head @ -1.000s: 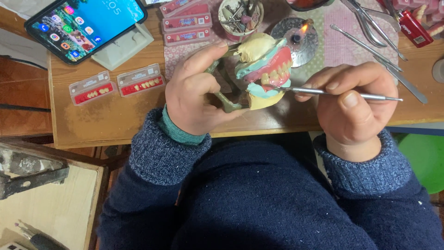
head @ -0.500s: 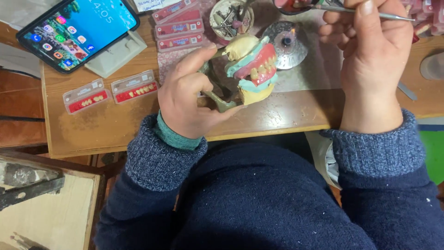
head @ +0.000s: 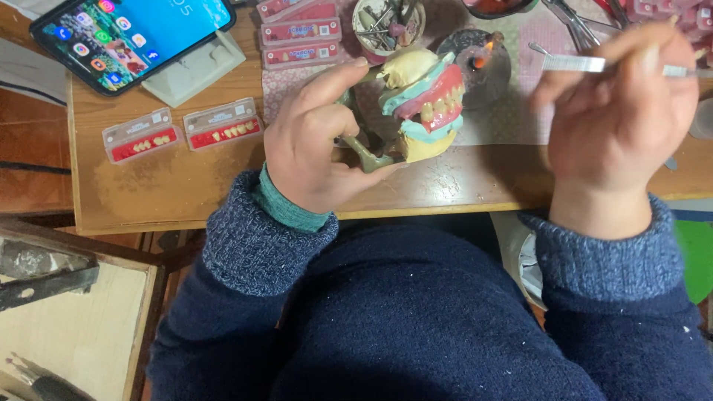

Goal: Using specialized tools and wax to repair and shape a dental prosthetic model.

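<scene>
While the left hand (head: 316, 152) gripped a denture model (head: 423, 104) between its fingers above the desk (head: 186, 186), the right hand (head: 620, 111) pinched a metal tool (head: 587, 64) beside a small flame (head: 486, 46).

A dental technician's workshop is showing here: trays of artificial teeth (head: 182, 132) are lying left of the small burning lamp (head: 481, 53), metal hand instruments (head: 575, 18) are resting right of it, on a worn wooden bench (head: 186, 186).

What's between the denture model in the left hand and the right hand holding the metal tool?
In the head view, a small lit burner on the pink patterned mat lies between the denture model and the right hand; the left hand grips the model.
</scene>
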